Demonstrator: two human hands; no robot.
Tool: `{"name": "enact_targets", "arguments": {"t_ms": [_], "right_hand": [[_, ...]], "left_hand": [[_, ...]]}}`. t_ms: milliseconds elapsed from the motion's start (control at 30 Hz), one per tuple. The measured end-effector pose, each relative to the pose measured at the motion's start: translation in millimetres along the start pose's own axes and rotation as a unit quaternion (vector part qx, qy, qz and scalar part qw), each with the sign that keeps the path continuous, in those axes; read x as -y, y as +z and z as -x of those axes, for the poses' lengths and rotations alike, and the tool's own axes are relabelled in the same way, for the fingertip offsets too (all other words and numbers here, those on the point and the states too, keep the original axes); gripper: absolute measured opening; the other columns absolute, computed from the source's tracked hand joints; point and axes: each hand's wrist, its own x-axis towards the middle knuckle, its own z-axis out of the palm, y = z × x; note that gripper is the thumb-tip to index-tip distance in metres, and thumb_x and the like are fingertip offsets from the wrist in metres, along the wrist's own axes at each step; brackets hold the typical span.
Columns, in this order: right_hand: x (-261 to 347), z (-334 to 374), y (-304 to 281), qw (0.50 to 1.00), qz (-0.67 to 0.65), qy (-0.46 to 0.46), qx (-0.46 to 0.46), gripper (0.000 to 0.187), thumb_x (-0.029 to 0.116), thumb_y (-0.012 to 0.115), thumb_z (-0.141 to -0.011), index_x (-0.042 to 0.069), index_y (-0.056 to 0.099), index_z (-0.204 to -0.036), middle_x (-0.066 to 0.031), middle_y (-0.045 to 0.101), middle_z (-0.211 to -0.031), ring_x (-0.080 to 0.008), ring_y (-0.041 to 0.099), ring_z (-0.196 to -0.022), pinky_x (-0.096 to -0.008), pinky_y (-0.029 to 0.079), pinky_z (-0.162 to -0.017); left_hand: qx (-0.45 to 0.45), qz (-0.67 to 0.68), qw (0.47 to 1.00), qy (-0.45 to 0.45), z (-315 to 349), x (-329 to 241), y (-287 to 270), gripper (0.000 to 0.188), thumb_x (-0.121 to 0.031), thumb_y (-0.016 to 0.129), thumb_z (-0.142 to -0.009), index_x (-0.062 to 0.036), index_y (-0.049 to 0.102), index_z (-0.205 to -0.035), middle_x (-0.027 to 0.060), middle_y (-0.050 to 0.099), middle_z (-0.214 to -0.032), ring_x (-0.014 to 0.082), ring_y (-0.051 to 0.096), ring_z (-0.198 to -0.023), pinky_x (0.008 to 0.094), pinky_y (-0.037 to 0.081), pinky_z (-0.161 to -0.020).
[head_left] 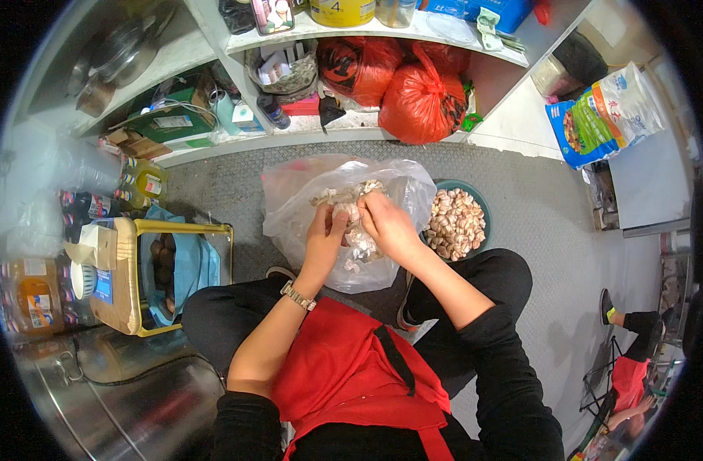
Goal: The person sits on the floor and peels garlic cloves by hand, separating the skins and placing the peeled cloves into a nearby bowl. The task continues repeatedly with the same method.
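Both hands meet over an open clear plastic bag [290, 203] on the floor between my feet. My left hand [326, 234] is closed around a pale garlic bulb [345, 210], its thumb and fingers around it. My right hand [387, 224] is closed too, its fingertips pinching at the bulb's right side; what exactly they grip is partly hidden. Loose garlic skins and bulbs [367, 244] lie in the bag below and behind the hands. Right of the bag, touching its edge, a round green basin [485, 206] is filled with separated garlic cloves [453, 224].
Low white shelves [344, 132] with tied red bags [422, 100] stand ahead. At the left are a yellow-framed stool [113, 296], a blue bag [192, 265] of dark round things and drink bottles [145, 183]. A printed sack [606, 115] stands far right; another person [632, 376] sits lower right.
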Motion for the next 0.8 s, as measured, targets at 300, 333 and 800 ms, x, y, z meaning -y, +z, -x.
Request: {"name": "enact_targets", "arguments": {"t_ms": [300, 333, 800], "right_hand": [[-36, -5, 3, 0.984, 0.100, 0.134, 0.062, 0.013, 0.011, 0.052, -0.084, 0.005, 0.049, -0.095, -0.0197, 0.056, -0.090, -0.0400, 0.056, -0.084, -0.0455, 0.045, -0.069], [-35, -2, 4, 0.982, 0.094, 0.143, 0.073, 0.014, 0.014, 0.051, -0.085, 0.005, 0.049, -0.096, -0.0200, 0.056, -0.091, -0.0398, 0.056, -0.085, -0.0455, 0.045, -0.069], [0, 3, 6, 0.975, 0.001, 0.111, 0.193, 0.046, 0.047, 0.040, -0.091, 0.002, 0.050, -0.097, -0.0219, 0.062, -0.077, -0.0412, 0.060, -0.075, -0.0484, 0.046, -0.065]], "left_hand": [[0.052, 0.220, 0.967, -0.114, 1, -19, -2, 0.036, -0.038, 0.045, -0.095, -0.0036, 0.051, -0.105, 0.0064, 0.060, -0.086, 0.0148, 0.058, -0.063, 0.0296, 0.049, -0.058], [0.054, 0.239, 0.961, -0.128, 1, -19, -3, 0.036, -0.038, 0.045, -0.096, -0.0035, 0.051, -0.106, 0.0072, 0.061, -0.086, 0.0157, 0.059, -0.064, 0.0304, 0.050, -0.059], [0.069, 0.089, 0.985, -0.131, 8, -13, 1, 0.028, -0.037, 0.039, -0.098, -0.0090, 0.040, -0.093, 0.0050, 0.055, -0.069, 0.0122, 0.054, -0.052, 0.0239, 0.045, -0.047]]}}
